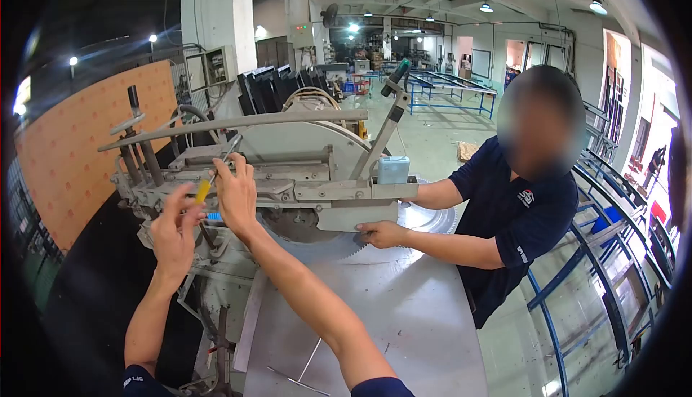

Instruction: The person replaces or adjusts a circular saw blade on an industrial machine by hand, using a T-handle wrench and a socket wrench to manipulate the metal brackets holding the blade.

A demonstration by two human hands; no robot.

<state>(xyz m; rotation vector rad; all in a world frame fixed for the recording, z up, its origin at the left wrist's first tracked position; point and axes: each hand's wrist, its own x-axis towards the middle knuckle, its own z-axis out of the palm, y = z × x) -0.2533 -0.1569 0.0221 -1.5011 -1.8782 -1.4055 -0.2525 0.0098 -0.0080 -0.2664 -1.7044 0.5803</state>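
My right hand (236,189) is closed at the left part of a large grey saw machine (303,188), its fingers around a yellow-handled screwdriver (203,191). The slim metal shaft slants up past the fingertips toward the machine's upper bar. Just left of the handle's lower end is my left hand (174,230), fingers curled but apart, slightly blurred. Under the machine's housing lies a big toothed circular blade (339,251), partly hidden by a grey plate. A co-worker's hands (386,234) hold that plate and the blade's right side.
The co-worker (522,188) stands at the right side of the metal table (375,325). A thin T-handled tool (306,368) lies near the table's front. A light blue box (393,169) sits on the machine. Blue metal frames (577,274) stand at the right.
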